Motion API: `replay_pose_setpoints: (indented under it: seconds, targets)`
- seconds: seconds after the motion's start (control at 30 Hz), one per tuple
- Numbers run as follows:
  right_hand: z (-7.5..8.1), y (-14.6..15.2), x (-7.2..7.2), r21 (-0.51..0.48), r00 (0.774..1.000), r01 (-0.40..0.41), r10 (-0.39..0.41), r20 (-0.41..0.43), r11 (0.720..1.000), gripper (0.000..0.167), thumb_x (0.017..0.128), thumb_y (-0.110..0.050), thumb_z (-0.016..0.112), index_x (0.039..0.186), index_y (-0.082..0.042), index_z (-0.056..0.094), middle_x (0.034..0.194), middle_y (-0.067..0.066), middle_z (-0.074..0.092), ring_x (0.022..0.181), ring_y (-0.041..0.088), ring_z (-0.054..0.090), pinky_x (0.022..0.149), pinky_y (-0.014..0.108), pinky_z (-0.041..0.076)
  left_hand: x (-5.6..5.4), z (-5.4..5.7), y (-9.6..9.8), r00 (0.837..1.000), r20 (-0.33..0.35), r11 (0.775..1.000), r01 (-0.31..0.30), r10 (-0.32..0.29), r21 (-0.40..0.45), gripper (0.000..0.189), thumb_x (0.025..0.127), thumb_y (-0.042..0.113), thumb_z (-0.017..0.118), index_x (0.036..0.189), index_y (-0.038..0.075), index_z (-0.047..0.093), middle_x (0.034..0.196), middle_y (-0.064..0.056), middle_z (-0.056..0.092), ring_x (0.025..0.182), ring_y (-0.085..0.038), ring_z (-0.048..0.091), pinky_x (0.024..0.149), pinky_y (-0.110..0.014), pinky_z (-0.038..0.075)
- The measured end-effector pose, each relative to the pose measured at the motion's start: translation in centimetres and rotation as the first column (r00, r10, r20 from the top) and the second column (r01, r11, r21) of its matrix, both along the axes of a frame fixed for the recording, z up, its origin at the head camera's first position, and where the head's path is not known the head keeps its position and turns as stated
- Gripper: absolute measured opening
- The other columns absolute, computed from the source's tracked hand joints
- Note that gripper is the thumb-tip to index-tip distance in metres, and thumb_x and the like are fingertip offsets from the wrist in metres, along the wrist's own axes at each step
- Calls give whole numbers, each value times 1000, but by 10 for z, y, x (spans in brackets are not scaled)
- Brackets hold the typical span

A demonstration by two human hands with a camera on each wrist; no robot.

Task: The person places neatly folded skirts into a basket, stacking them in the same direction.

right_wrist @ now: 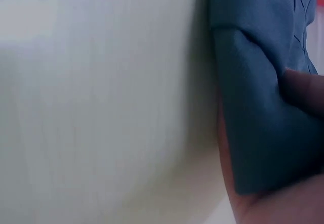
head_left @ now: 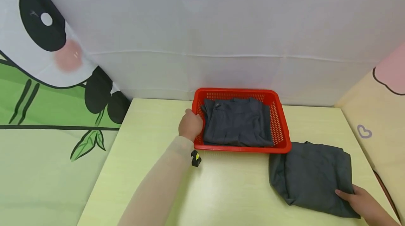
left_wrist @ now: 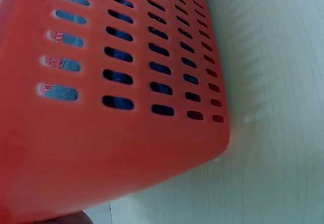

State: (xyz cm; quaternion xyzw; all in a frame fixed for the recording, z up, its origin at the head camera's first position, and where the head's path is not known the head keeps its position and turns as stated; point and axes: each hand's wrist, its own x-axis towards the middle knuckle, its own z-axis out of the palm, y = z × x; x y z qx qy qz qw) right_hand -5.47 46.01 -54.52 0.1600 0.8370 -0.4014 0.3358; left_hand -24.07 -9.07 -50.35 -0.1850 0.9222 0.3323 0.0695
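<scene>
At the back of the table stands a red plastic basket [head_left: 240, 149] with slotted walls [left_wrist: 121, 153]. A folded dark grey garment [head_left: 237, 122], with a button and seams showing, lies inside it. My left hand [head_left: 190, 126] grips the basket's left rim; the fingers are mostly hidden in the left wrist view. Over at the right front, my right hand [head_left: 364, 201] holds the near right corner of a second folded dark grey garment [head_left: 313, 176]. In the right wrist view the thumb [right_wrist: 306, 90] lies on top of the cloth [right_wrist: 263, 123] and other fingers are beneath it.
The pale yellow table [head_left: 152, 127] meets a white cloth backdrop [head_left: 234, 25] behind the basket. Printed cloth panels stand at the left and right sides. The second garment's far left corner lies close against the basket's front right corner.
</scene>
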Motion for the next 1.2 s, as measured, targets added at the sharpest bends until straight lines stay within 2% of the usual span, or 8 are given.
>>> replay_pose_setpoints:
  seconds: [0.27,0.57,0.77,1.07,1.2]
  targets:
    - [-5,-8,2,47,999,-8,10,-34,999,85,108,-42,52,145,28,22,144,47,38,126,57,50,96,58,50,-4,1,1,1000,10,1000,-1,1,-1,43,105,29,52,132,-4,46,109,-21,67,91,-33,68,83,-48,59]
    - [-2,-24,-3,67,994,-79,84,-68,995,79,108,-37,54,143,29,27,140,45,44,123,53,55,95,55,52,-7,-1,5,1000,6,1000,-21,21,7,42,105,29,52,131,-4,46,108,-21,67,92,-34,67,84,-49,58]
    - [-3,-37,-5,115,987,-115,127,-103,987,73,107,-35,56,138,28,37,135,43,51,121,51,58,95,56,51,-9,0,6,1000,5,1000,-25,25,8,42,105,29,52,130,-4,47,108,-21,67,91,-34,68,84,-49,59]
    - [-1,-53,-9,111,986,-119,131,-106,987,71,105,-37,58,136,26,43,132,42,54,122,55,55,96,59,50,-12,3,6,1000,-6,1000,-24,24,-5,41,106,28,51,130,-5,46,109,-21,67,93,-34,68,84,-48,58]
    - [-1,-53,-10,155,985,-131,147,-94,979,71,105,-38,59,132,26,45,128,43,56,119,57,55,95,61,49,-14,2,6,1000,-13,1000,-22,21,-12,40,106,27,51,130,-5,47,108,-22,68,93,-35,69,84,-49,58]
